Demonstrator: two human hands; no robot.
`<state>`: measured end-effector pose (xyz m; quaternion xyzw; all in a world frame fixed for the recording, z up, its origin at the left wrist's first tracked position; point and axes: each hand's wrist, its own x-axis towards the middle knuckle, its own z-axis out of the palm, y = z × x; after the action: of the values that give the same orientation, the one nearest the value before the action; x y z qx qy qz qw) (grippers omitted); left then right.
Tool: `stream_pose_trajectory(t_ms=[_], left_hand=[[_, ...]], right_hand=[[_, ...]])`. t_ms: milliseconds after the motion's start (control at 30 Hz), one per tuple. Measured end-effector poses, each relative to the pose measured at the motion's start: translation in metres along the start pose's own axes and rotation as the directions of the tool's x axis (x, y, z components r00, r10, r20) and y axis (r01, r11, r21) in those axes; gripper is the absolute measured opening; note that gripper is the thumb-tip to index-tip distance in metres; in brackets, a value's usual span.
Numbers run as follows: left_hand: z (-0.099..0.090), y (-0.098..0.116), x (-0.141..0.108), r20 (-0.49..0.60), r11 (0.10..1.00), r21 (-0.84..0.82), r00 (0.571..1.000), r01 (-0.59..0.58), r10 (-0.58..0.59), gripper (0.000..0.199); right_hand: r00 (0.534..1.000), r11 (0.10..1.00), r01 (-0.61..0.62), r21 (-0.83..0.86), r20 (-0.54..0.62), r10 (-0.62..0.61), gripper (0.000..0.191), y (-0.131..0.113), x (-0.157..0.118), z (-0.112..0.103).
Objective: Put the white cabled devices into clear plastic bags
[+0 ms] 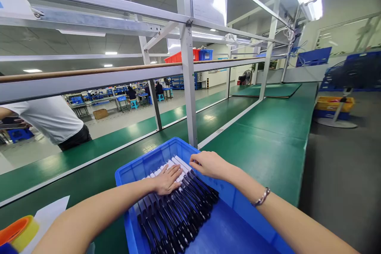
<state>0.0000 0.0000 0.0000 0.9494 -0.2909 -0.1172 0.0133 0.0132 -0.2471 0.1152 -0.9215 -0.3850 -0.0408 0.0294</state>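
Observation:
A blue plastic bin [238, 218] holds a packed row of white pieces with black cables [175, 210], each seemingly in a clear bag. My left hand [167, 179] lies flat over the white ends, its fingers stretched out and touching them. Over the far right side of the bin, just beside the end of the row, is my right hand [210, 164]. Its fingers are curled together, and whatever they may hold is hidden. Black cable ends spread toward the near side of the bin.
The bin stands on a green worktop [268, 143] next to a metal post [188, 87]. Tape rolls [22, 232] and white paper [52, 214] lie at lower left. A person in a white shirt [50, 119] is across the bench. A fan [347, 87] stands right.

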Motion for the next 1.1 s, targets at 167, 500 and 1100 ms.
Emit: stream_pose_trajectory(t_ms=[167, 500, 1100], left_hand=[[-0.004, 0.004, 0.009, -0.052, 1.0, 0.013, 0.999, 0.011, -0.01, 0.064], [-0.014, 0.026, -0.017, -0.067, 0.978, 0.076, 0.977, -0.196, 0.201, 0.068], [-0.039, 0.039, -0.045, -0.033, 0.966, 0.163, 0.977, -0.203, 0.211, 0.057]], right_hand=[[1.0, 0.999, -0.006, 0.032, -0.014, 0.006, 0.023, 0.0, -0.001, -0.002], [0.977, 0.995, -0.055, 0.082, -0.202, 0.071, 0.031, 0.033, 0.011, 0.008], [0.987, 0.989, -0.054, 0.137, 0.159, 0.032, 0.041, 0.035, 0.005, 0.029]])
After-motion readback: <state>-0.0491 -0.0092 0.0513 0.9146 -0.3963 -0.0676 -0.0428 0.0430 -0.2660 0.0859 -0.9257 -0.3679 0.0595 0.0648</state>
